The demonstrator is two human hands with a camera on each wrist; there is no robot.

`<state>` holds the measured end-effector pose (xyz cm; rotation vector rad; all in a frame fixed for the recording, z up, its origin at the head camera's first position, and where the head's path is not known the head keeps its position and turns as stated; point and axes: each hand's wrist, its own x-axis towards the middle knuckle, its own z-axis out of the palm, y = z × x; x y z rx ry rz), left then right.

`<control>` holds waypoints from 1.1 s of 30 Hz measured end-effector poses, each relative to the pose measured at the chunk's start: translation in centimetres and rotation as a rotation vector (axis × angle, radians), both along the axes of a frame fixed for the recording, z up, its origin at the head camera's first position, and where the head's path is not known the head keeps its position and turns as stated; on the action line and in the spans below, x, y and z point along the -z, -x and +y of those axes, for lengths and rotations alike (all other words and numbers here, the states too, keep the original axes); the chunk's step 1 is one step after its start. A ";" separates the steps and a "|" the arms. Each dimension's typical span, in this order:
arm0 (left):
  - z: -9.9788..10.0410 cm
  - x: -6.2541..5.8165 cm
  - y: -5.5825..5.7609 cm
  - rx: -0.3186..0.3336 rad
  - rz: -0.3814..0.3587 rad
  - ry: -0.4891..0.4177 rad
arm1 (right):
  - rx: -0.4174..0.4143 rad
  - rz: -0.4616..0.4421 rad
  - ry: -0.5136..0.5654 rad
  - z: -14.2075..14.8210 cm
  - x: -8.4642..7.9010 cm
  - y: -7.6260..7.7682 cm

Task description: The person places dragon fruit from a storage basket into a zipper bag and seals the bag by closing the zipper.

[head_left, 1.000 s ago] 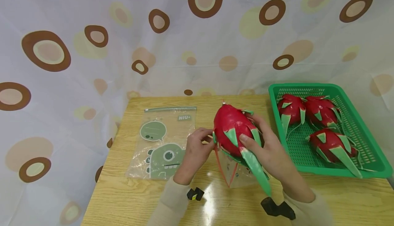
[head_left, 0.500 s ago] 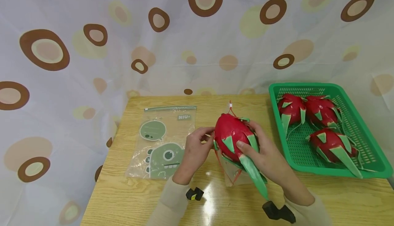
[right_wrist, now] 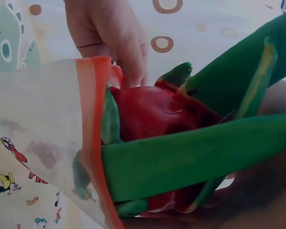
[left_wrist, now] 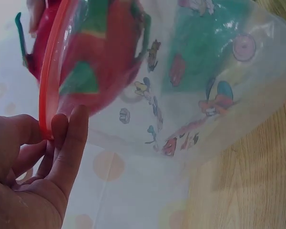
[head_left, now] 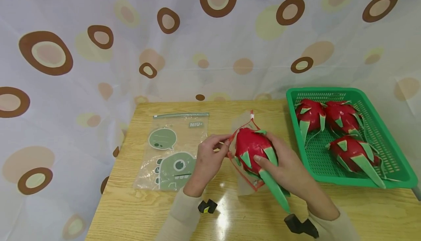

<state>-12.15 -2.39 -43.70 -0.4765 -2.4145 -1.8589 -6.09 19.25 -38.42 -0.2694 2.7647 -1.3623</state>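
Gripped a red dragon fruit (head_left: 248, 142) in the right hand (head_left: 291, 166), with the thumb across its upper side. Pinched the red rim (left_wrist: 50, 71) of a clear bag (left_wrist: 181, 109) with the left hand (head_left: 210, 157), at the left of the mouth. Held the fruit partly within that mouth, over the middle of the worktop (head_left: 158, 215), with its long axis slanting from far left to near right. Pointed its rounded red end far and slightly left, its long green leaf (head_left: 274, 190) near and right, out past the rim. Saw a white slider (head_left: 252, 116) at the mouth's far corner. Had a dinosaur-printed pouch (head_left: 175, 153) flat at the left, zip edge far, and a green basket (head_left: 320, 164) at the right, holding three more dragon fruits (head_left: 310, 115). Saw a spotted cloth (head_left: 187, 65) beyond.
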 end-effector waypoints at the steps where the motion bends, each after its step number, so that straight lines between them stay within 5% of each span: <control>1: 0.0 0.0 0.0 0.002 0.005 0.000 | -0.011 0.007 -0.013 0.0 0.2 0.0; 20: 0.8 -0.3 -1.4 0.161 0.064 0.003 | -0.108 0.073 -0.301 -1.3 2.0 0.9; 27: 1.1 -1.2 -2.0 0.211 0.095 0.013 | -0.128 0.111 -0.267 -1.3 2.7 1.5; 33: 1.6 -1.8 -2.5 0.268 0.184 0.025 | -0.148 0.162 -0.114 -1.0 3.6 2.7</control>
